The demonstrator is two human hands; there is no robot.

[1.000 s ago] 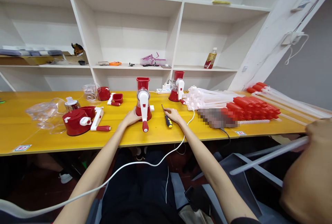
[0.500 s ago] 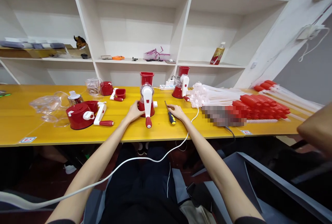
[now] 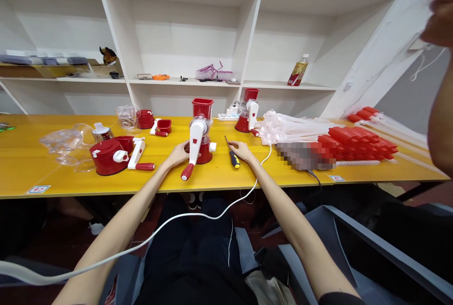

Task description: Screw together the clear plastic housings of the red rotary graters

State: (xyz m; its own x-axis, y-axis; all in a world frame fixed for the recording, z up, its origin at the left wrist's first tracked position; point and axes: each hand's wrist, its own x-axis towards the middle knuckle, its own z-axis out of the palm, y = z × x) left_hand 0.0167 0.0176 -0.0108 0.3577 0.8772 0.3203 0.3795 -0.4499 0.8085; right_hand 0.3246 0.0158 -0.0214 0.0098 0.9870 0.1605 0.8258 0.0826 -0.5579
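Note:
A red and white rotary grater stands upright on the yellow table before me, its white crank arm slanting down to a red knob at the lower left. My left hand grips the grater's base from the left side, with the fingertips partly hidden behind it. On the other side, my right hand rests on the tabletop, its fingers loosely stretched out beside a screwdriver with a black and yellow handle. The screwdriver lies on the table next to the fingers, its shaft pointing away from me.
Grater parts, including a red base and clear plastic housings, lie to the left. Another assembled grater stands behind right. Red and white plastic pieces are piled at right. A white cable crosses my lap. Someone's arm shows far right.
The grater has turned, so its crank knob has swung toward the left. My left hand has shifted slightly left with it. The other person's arm has risen at the right edge.

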